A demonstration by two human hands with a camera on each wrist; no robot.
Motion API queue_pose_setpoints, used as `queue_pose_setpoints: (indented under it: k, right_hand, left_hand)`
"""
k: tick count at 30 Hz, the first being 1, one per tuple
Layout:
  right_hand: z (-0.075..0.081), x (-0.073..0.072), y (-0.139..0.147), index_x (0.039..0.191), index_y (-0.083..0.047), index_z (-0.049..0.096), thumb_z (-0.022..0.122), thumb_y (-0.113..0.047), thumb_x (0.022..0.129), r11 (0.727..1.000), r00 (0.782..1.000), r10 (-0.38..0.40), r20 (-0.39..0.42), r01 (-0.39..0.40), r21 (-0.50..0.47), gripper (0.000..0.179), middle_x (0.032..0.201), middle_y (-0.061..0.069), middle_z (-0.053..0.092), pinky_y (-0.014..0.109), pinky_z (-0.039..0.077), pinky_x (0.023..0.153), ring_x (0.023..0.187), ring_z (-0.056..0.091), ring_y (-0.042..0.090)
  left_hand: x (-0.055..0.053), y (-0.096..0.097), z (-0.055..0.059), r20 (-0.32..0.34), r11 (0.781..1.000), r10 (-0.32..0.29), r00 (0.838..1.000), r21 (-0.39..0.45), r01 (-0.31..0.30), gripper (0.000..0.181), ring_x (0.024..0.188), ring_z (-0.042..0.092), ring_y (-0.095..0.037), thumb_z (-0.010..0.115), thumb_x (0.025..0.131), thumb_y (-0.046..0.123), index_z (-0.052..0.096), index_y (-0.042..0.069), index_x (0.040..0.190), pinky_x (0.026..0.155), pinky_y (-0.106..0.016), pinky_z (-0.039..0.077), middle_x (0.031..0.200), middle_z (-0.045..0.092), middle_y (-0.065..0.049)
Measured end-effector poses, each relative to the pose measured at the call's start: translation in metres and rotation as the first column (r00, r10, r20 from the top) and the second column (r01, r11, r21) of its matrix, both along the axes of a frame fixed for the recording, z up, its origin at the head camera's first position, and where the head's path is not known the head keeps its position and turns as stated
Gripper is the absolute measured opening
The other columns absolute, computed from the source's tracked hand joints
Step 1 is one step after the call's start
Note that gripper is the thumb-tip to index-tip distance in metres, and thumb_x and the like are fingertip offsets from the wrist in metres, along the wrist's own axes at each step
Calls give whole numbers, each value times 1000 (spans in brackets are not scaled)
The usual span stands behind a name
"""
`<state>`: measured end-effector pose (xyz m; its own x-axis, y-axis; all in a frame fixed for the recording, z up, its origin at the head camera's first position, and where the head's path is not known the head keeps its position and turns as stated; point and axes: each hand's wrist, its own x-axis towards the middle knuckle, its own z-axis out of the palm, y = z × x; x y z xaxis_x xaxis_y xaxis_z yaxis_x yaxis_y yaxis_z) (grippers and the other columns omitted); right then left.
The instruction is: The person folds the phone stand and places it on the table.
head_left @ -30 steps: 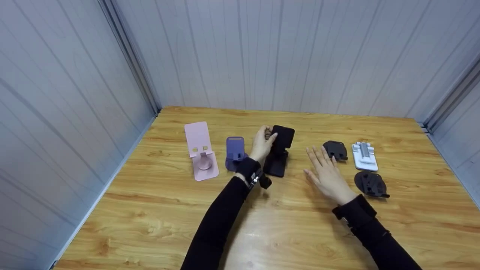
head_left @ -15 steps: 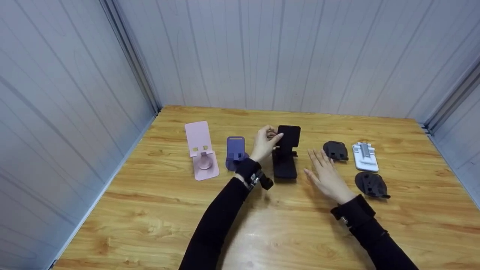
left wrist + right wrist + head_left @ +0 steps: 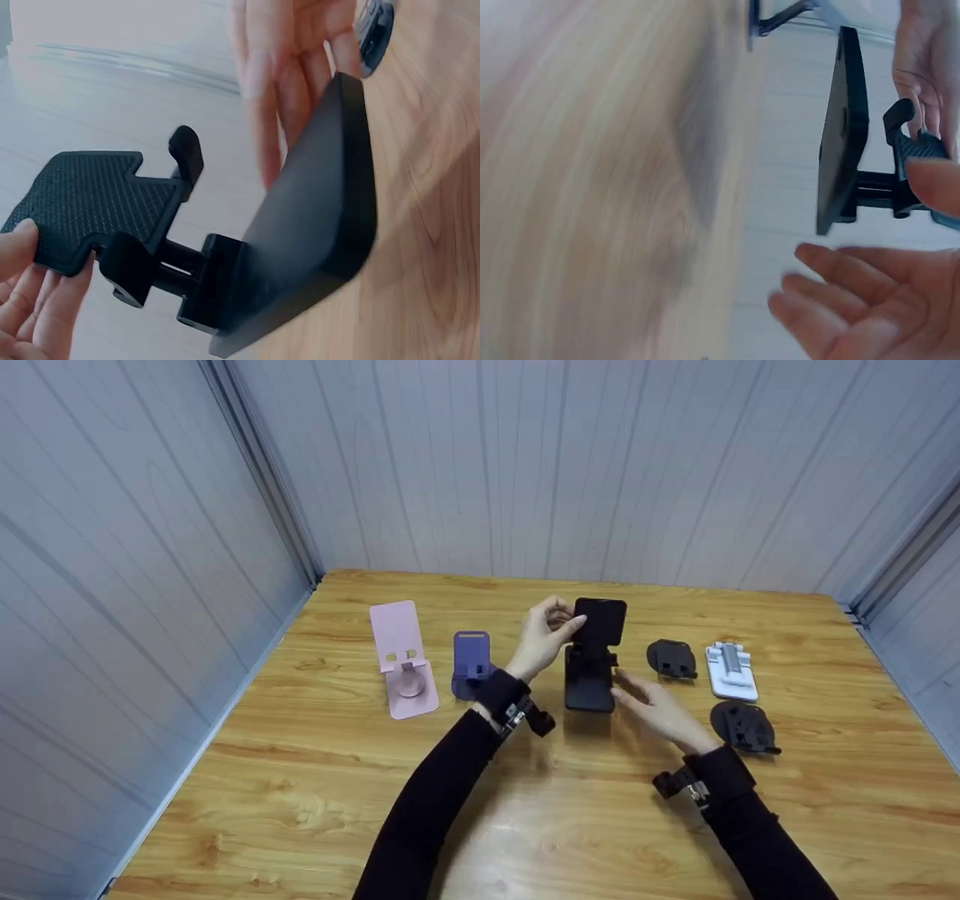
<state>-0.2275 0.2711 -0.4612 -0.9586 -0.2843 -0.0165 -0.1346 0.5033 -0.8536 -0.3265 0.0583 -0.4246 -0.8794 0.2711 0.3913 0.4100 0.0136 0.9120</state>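
Note:
A black phone stand (image 3: 591, 687) hangs a little above the wooden table, its base raised off the surface. My left hand (image 3: 541, 639) pinches the left edge of its upper plate between thumb and fingers. In the left wrist view, the ribbed plate (image 3: 97, 202) with two hooks joins the thick base (image 3: 307, 217) by a short hinge. Close to the base's right side is my right hand (image 3: 664, 716). Its fingers look loosely extended in the right wrist view, apart from the base (image 3: 843, 135).
Left on the table (image 3: 300, 780) stand an unfolded pink phone stand (image 3: 396, 630) and a purple one (image 3: 471, 652). To the right lie a folded black stand (image 3: 671, 658), a white one (image 3: 731, 671) and another black one (image 3: 744, 727). Panelled walls (image 3: 585, 472) enclose the back and sides.
My left hand has carried the black phone stand to the right and lifted it off the table. The right hand has turned on its side and come nearer to the base.

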Motion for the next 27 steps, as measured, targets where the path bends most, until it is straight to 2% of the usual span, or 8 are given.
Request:
queue_pose_setpoints:
  k: [2,4,8,10,12,17,21,27]
  right_hand:
    - [0,-2,1,158,20,20,47,-17,114,992,995,23,102,-10,-125,64,159,41,36,54,40,121,146,47,44]
    - [-1,-3,3,159,21,14,46,-15,114,964,978,44,206,12,-264,66,157,39,41,47,47,117,136,60,31]
    - [-4,-5,6,161,18,5,47,-7,113,846,938,95,334,101,-524,69,133,21,70,33,59,101,107,73,7]
    - [-5,-5,6,162,17,0,48,-2,111,782,923,123,364,136,-609,72,120,7,76,28,62,94,101,75,9]
    - [-6,-5,7,161,17,-4,47,0,111,747,913,140,383,157,-646,74,112,-1,77,25,62,89,98,76,9]
    - [-7,-4,8,160,17,-11,47,1,111,723,899,151,411,183,-666,78,108,-2,76,24,63,85,92,76,9]
    - [-6,-3,7,159,20,-6,50,1,110,712,905,171,390,160,-684,77,107,0,77,25,63,86,93,77,11]
    - [-6,-3,5,156,24,10,51,2,109,708,908,225,352,96,-700,66,112,2,78,27,63,91,102,76,12]
  left_hand:
    - [2,2,3,-11,1000,-14,1000,20,14,10,79,62,0,70,101,1,65,-7,103,78,-17,55,92,72,-14]
    - [4,3,5,-18,999,-23,1000,29,23,10,80,63,-1,70,101,0,65,-7,104,80,-19,56,93,73,-17]
    - [6,4,8,-53,999,-30,998,28,31,11,85,69,-7,71,101,1,65,-8,105,85,-22,59,96,74,-21]
    - [6,4,8,-69,1000,-25,997,12,26,13,89,72,-14,72,100,2,67,-7,107,87,-24,60,99,75,-22]
    - [6,2,8,-73,1000,-16,997,-1,16,15,94,74,-21,74,99,3,68,-7,108,88,-26,61,102,75,-22]
    - [3,-1,7,-39,1000,-27,999,0,27,28,114,68,-29,75,99,4,67,-6,124,97,-29,60,122,70,-22]
    - [-3,-4,6,-9,994,-111,994,-16,111,45,126,65,-29,74,99,3,61,-5,141,105,-30,56,137,66,-22]
    - [-6,-6,5,27,974,-200,979,-98,202,39,108,75,-26,78,96,3,67,-8,131,94,-29,62,120,75,-23]
